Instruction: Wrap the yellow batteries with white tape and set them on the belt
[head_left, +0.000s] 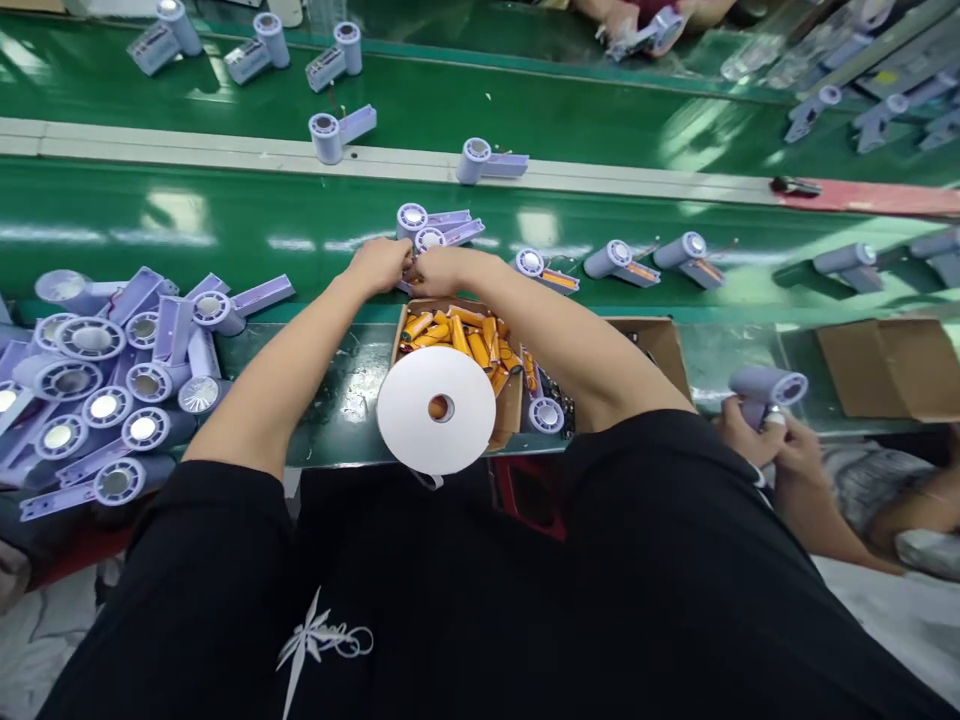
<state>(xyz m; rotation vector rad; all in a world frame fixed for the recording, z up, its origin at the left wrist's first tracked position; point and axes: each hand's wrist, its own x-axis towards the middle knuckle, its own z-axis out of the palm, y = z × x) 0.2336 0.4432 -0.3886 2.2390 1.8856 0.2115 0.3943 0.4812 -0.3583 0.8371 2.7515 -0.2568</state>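
Observation:
My left hand (381, 266) and my right hand (442, 271) meet over the near edge of the green belt. Both have their fingers closed together, and what they pinch is mostly hidden; a small lilac piece shows just below them. Right beyond my fingers are two lilac handheld fan bodies, one fan body (412, 219) behind another fan body (430, 239), their handles pointing right. Below my hands stands a cardboard box (395, 335) of orange wrapped battery cells (480, 349). A white tape roll (405, 410) lies over the box's near side.
Many lilac fan bodies (90, 338) are piled at left. More fan bodies (618, 258) with orange cells line the belt (285, 215) to the right. A pale rail (225, 147) divides the belt. At right, a co-worker's hands (772, 440) hold a fan body; another person's hands work at the top.

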